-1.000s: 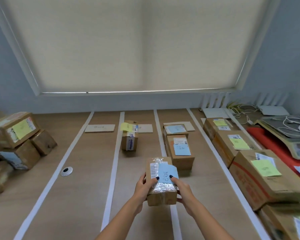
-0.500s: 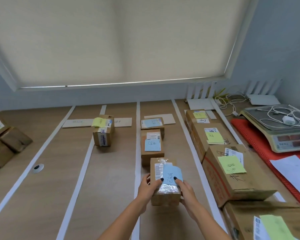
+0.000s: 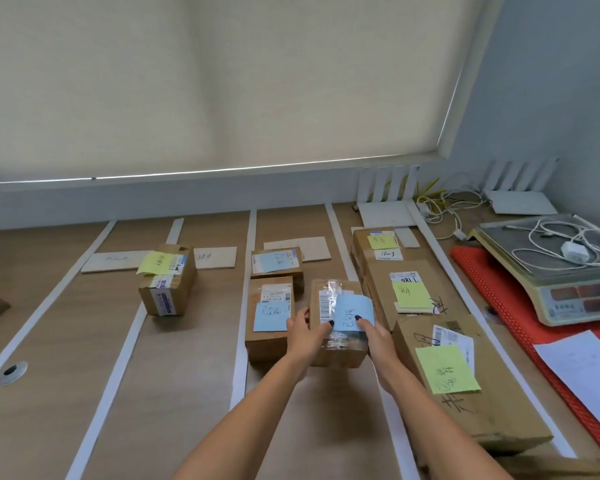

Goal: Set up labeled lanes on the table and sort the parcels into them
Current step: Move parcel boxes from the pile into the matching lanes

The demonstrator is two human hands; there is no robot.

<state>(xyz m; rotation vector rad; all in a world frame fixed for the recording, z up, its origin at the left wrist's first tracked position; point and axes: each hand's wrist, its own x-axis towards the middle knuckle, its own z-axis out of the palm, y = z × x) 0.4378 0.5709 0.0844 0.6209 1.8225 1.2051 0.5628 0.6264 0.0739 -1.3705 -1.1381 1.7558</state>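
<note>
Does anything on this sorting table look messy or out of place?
Mostly tidy. One oddity: the box with a yellow note sits askew, overlapping the white tape line between two lanes. A tangle of white cables is also piled on the scale.

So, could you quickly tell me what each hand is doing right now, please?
Left hand: grips the left side of the parcel with the blue note.
Right hand: grips the same parcel's right side, thumb on the note.
</note>
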